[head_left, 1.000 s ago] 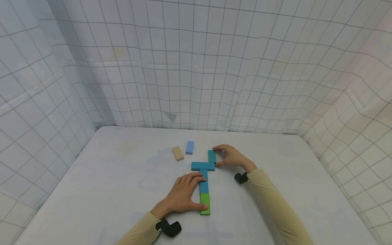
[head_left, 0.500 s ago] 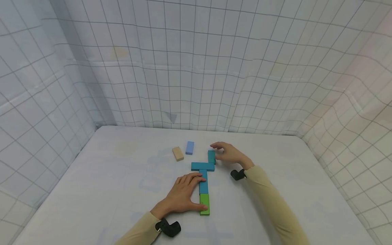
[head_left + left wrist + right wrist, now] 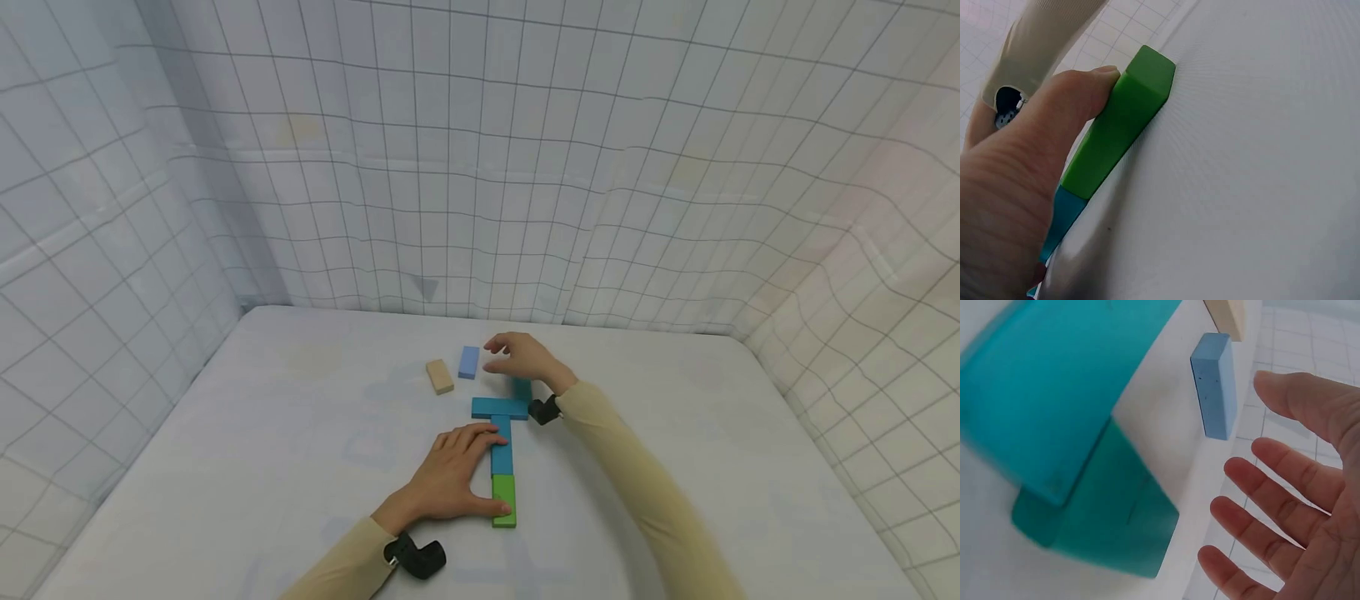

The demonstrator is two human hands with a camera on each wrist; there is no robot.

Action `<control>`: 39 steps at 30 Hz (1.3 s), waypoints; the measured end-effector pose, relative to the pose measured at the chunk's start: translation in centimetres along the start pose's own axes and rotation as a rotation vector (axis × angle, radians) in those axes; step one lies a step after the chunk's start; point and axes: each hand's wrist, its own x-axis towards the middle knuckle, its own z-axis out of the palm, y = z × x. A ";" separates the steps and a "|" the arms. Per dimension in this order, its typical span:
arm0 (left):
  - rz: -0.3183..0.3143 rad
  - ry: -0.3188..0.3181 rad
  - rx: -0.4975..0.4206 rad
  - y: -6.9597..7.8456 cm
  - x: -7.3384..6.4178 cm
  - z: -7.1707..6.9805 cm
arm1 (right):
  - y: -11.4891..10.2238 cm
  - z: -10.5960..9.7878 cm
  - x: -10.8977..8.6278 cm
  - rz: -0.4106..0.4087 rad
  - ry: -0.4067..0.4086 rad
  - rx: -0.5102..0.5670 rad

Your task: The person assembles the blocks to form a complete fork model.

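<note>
L hand [image 3: 450, 475] lies w/ fingers outstretched & relaxed; its fingertips touch the blue block [image 3: 502, 457] to its right, thumb resting on the green block [image 3: 503, 487], which butts end to end w/ the blue one; crosswise block [image 3: 499, 408], also blue, sits just past the L fingertips, across that row's far end; R hand [image 3: 525, 358] hovers, fingers apart & slightly bent, thumb clear of them; light-blue block [image 3: 468, 362] is just left of R fingertips; tan block [image 3: 440, 377] lies farther left; teal block [image 3: 522, 390] is below R hand, partly hidden by it.
</note>
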 end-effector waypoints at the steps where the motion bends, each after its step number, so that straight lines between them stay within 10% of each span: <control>1: 0.000 0.001 0.001 0.0 0.0 0.0 | -0.3 0.1 0.3 0.012 -0.014 -0.014; 23: 0.026 0.032 -0.017 0.1 -0.1 -0.1 | -2.9 1.6 3.3 0.077 -0.131 -0.355; 39: 0.014 0.021 -0.001 0.0 0.0 0.1 | 0.4 0.5 2.1 0.064 -0.103 -0.155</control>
